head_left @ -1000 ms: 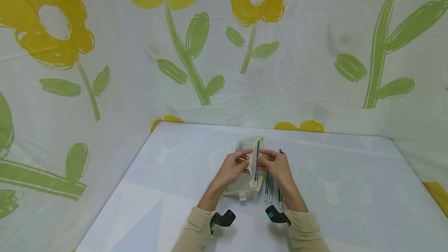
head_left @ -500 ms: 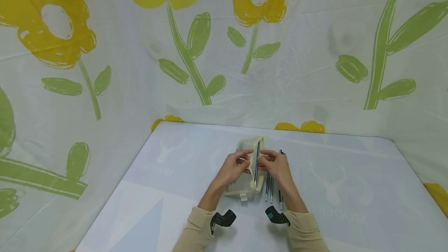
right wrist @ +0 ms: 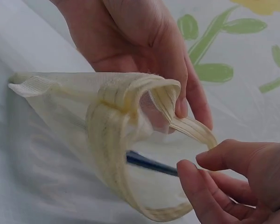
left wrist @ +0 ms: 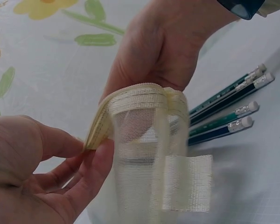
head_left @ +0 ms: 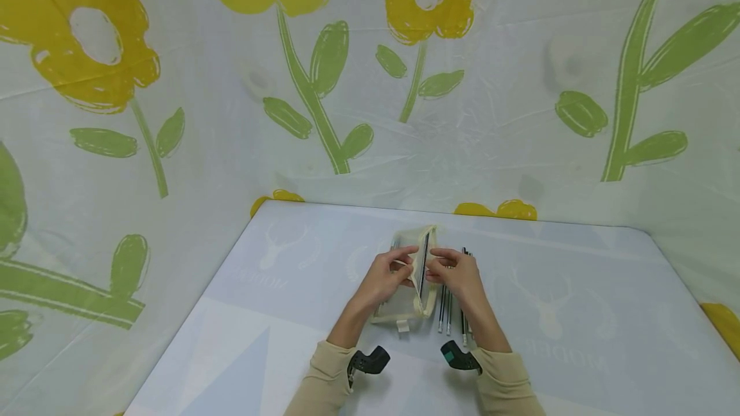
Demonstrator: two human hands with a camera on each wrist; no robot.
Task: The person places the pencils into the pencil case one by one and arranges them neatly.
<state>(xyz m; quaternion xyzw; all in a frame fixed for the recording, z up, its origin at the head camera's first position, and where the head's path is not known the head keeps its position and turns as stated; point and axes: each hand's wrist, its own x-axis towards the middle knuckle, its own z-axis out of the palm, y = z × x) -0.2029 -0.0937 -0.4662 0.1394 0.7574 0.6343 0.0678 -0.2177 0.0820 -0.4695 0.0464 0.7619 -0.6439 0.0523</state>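
A cream mesh pouch [right wrist: 109, 135] stands with its zip mouth spread upward. My left hand [left wrist: 51, 177] pinches one edge of that mouth between thumb and fingers. A dark pencil [right wrist: 151, 163] lies lengthwise inside the mouth and runs up to the fingertips of my right hand [right wrist: 233, 182], which pinches it at the opposite edge. The part of the pencil beyond those fingertips is hidden. In the head view, both hands face each other across the pouch. Several dark pencils with white erasers [left wrist: 224, 123] lie on the table [head_left: 231, 339] beside it, just under the right hand.
A white fabric tab [left wrist: 189, 183] sticks out from the pouch's near end. A curtain with yellow flowers [head_left: 497, 146] hangs behind the table and along its left side. Black wrist cameras [head_left: 370, 360] sit low over the tabletop, close to both sleeves.
The pencil has sunk a little deeper into the pouch mouth, so less of it shows from above. Both hands have kept nearly the same place and pose.
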